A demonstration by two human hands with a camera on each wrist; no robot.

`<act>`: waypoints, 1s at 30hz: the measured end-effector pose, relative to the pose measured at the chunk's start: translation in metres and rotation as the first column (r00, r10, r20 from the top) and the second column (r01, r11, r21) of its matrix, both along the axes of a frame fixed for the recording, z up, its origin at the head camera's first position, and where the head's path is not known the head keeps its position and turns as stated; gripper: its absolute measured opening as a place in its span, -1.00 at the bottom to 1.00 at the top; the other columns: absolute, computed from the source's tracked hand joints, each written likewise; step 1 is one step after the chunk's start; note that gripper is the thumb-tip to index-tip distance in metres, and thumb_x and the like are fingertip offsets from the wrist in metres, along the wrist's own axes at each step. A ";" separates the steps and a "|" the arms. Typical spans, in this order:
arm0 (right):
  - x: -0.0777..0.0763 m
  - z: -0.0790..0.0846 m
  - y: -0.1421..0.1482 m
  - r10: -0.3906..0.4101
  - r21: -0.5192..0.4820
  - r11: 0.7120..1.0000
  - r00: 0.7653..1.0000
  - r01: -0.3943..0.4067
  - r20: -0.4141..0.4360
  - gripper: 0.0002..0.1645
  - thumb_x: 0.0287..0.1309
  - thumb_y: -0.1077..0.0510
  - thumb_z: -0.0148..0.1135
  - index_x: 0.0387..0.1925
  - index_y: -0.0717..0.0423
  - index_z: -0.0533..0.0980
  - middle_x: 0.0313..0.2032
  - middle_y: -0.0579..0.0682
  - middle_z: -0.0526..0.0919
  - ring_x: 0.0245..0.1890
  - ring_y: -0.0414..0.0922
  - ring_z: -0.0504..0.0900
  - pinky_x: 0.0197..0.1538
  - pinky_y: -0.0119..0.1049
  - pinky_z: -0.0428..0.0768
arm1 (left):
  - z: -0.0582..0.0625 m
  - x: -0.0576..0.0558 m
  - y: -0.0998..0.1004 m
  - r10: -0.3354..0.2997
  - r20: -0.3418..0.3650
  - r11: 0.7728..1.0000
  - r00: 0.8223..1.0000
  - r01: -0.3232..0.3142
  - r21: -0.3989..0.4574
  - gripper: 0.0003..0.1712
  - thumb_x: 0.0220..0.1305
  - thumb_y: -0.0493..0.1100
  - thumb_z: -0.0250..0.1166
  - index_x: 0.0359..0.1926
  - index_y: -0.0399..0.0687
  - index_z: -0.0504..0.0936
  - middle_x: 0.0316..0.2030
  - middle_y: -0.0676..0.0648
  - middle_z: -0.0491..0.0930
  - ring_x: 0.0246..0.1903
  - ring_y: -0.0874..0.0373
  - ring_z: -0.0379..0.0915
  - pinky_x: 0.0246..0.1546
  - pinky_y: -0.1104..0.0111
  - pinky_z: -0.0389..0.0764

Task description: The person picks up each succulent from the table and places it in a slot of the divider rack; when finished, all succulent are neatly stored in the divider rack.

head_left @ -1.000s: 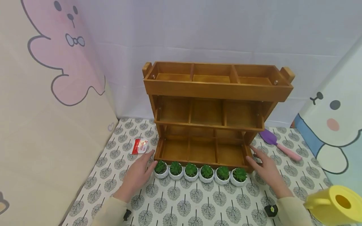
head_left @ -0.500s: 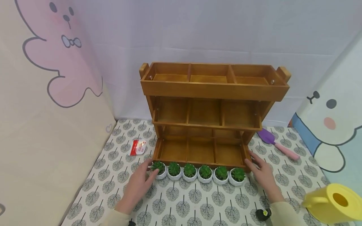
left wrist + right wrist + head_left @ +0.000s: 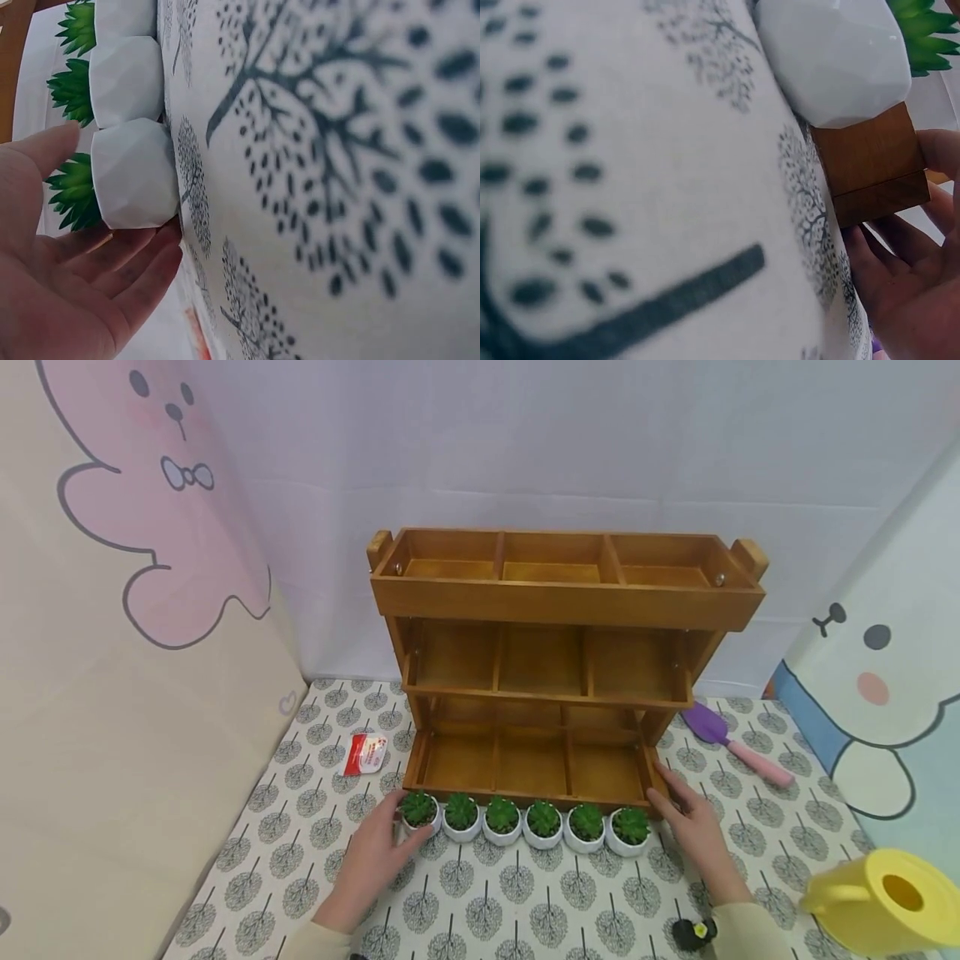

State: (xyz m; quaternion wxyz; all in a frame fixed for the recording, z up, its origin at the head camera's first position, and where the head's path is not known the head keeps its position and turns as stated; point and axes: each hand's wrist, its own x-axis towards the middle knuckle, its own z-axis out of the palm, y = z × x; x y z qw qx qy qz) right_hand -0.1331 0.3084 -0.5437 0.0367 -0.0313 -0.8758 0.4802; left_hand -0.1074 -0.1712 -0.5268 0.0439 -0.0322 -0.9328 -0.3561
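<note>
In the head view, several small white pots with green succulents form a row before a brown wooden tiered shelf (image 3: 566, 599). My left hand (image 3: 371, 860) is around the leftmost potted succulent (image 3: 420, 810), thumb on the near side, fingers on its left. The left wrist view shows fairly straight fingers (image 3: 139, 281) against that white pot (image 3: 136, 176), its thumb near the rim; a firm hold cannot be made out. My right hand (image 3: 697, 835) rests at the shelf's lower right corner (image 3: 874, 165), thumb on top, fingers along the outer side. The rightmost potted succulent (image 3: 628, 831) stands beside this corner.
A red and white packet (image 3: 366, 753) lies left of the shelf. To its right lies a purple scoop with a pink handle (image 3: 738, 747). A yellow watering can (image 3: 881, 902) stands at the near right. Tree-patterned cloth (image 3: 480, 918) covers the table.
My left hand has shifted right and nearer the leftmost pot, its thumb now at the pot's near side. The right hand stays by the shelf corner. The whole head view has shifted slightly.
</note>
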 end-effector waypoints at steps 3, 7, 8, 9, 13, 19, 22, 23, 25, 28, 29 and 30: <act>0.002 0.000 0.000 -0.003 0.003 1.000 1.000 0.003 0.025 -0.23 0.55 -0.10 0.16 0.61 0.04 0.19 0.53 0.34 0.19 0.49 0.39 0.17 0.44 0.31 0.21 | -0.002 -0.002 0.001 0.000 0.014 1.000 1.000 0.000 -0.010 -0.23 0.17 0.08 0.59 0.31 -0.11 0.52 0.02 -0.11 0.68 0.01 -0.04 0.61 0.07 -0.02 0.62; 0.004 0.001 0.000 -0.004 0.001 1.000 0.998 0.004 0.062 -0.21 0.56 -0.14 0.13 0.63 -0.02 0.15 0.55 0.31 0.15 0.51 0.37 0.14 0.46 0.29 0.19 | -0.004 -0.005 0.002 -0.010 0.014 1.000 1.000 0.011 -0.024 -0.23 0.15 0.03 0.61 0.29 -0.15 0.52 0.04 -0.13 0.67 0.00 -0.05 0.62 0.07 -0.02 0.63; 0.005 0.001 0.001 -0.004 -0.002 1.000 0.998 0.004 0.071 -0.20 0.56 -0.15 0.12 0.64 -0.03 0.14 0.55 0.31 0.14 0.51 0.37 0.14 0.46 0.29 0.19 | -0.005 -0.005 0.002 -0.015 0.012 1.000 1.000 0.015 -0.025 -0.23 0.14 0.02 0.61 0.28 -0.16 0.52 0.04 -0.14 0.67 -0.02 -0.06 0.62 0.05 -0.02 0.63; 0.005 0.002 0.000 -0.004 -0.003 1.000 0.997 0.004 0.078 -0.20 0.56 -0.16 0.11 0.64 -0.04 0.13 0.56 0.31 0.13 0.51 0.37 0.13 0.46 0.28 0.19 | -0.005 -0.005 0.003 -0.018 0.010 0.999 1.000 0.018 -0.026 -0.24 0.14 0.01 0.62 0.28 -0.17 0.52 0.05 -0.14 0.67 -0.01 -0.07 0.63 0.06 -0.03 0.63; 0.004 0.002 0.001 0.002 -0.006 1.000 0.995 -0.002 0.098 -0.19 0.57 -0.17 0.10 0.65 -0.06 0.11 0.56 0.32 0.12 0.51 0.37 0.13 0.46 0.28 0.18 | -0.006 -0.006 0.003 -0.022 0.007 0.999 1.000 0.022 -0.041 -0.25 0.14 -0.01 0.62 0.26 -0.19 0.53 0.09 -0.17 0.67 0.07 -0.13 0.61 0.14 -0.05 0.59; 0.004 0.002 0.001 0.007 -0.013 1.000 0.991 -0.005 0.136 -0.17 0.56 -0.21 0.09 0.66 -0.10 0.09 0.57 0.31 0.09 0.53 0.37 0.09 0.48 0.29 0.16 | -0.006 -0.007 0.004 -0.012 0.013 0.999 1.000 0.013 -0.042 -0.25 0.13 -0.02 0.63 0.25 -0.22 0.54 0.09 -0.20 0.67 0.10 -0.18 0.60 0.17 -0.07 0.57; 0.004 0.002 0.002 0.004 -0.019 1.000 0.989 -0.001 0.149 -0.17 0.56 -0.22 0.09 0.66 -0.11 0.08 0.57 0.30 0.08 0.53 0.37 0.09 0.47 0.28 0.16 | -0.005 -0.007 0.005 -0.013 0.015 0.999 1.000 0.014 -0.033 -0.27 0.12 -0.02 0.63 0.23 -0.21 0.55 0.09 -0.20 0.67 0.10 -0.18 0.60 0.18 -0.07 0.57; 0.004 0.002 0.002 0.000 -0.017 1.000 0.989 0.002 0.150 -0.17 0.55 -0.23 0.08 0.66 -0.11 0.09 0.57 0.30 0.09 0.53 0.37 0.10 0.47 0.29 0.17 | -0.005 -0.007 0.005 -0.013 0.017 0.999 1.000 0.013 -0.031 -0.28 0.12 -0.02 0.63 0.23 -0.20 0.56 0.08 -0.19 0.68 0.10 -0.17 0.61 0.17 -0.07 0.57; 0.003 0.002 0.002 -0.002 -0.018 1.000 0.987 0.005 0.158 -0.17 0.55 -0.24 0.09 0.66 -0.13 0.08 0.58 0.29 0.08 0.53 0.36 0.09 0.47 0.29 0.17 | -0.004 -0.007 0.005 -0.009 0.020 1.000 1.000 0.010 -0.027 -0.29 0.12 -0.02 0.63 0.22 -0.18 0.56 0.07 -0.19 0.68 0.09 -0.17 0.61 0.16 -0.07 0.58; 0.002 0.002 0.002 -0.005 -0.015 1.000 0.986 0.008 0.169 -0.16 0.54 -0.26 0.09 0.66 -0.14 0.08 0.58 0.28 0.07 0.54 0.36 0.08 0.47 0.29 0.15 | -0.003 -0.006 0.005 -0.002 0.028 1.000 1.000 0.003 -0.019 -0.30 0.13 -0.02 0.63 0.22 -0.17 0.57 0.07 -0.19 0.69 0.09 -0.18 0.61 0.16 -0.07 0.58; 0.001 0.002 0.002 -0.007 -0.015 1.000 0.985 0.010 0.172 -0.15 0.54 -0.26 0.09 0.66 -0.15 0.08 0.58 0.28 0.07 0.54 0.36 0.07 0.47 0.30 0.15 | -0.003 -0.006 0.005 -0.001 0.030 1.000 1.000 0.002 -0.016 -0.29 0.13 -0.03 0.63 0.22 -0.18 0.57 0.07 -0.20 0.68 0.09 -0.18 0.61 0.16 -0.08 0.57; 0.001 0.002 0.003 -0.006 -0.017 1.000 0.985 0.009 0.175 -0.15 0.54 -0.26 0.09 0.66 -0.15 0.08 0.58 0.28 0.07 0.54 0.36 0.07 0.47 0.30 0.15 | -0.003 -0.007 0.005 -0.001 0.031 1.000 1.000 0.002 -0.014 -0.29 0.13 -0.03 0.63 0.22 -0.18 0.56 0.08 -0.20 0.68 0.10 -0.19 0.61 0.17 -0.08 0.57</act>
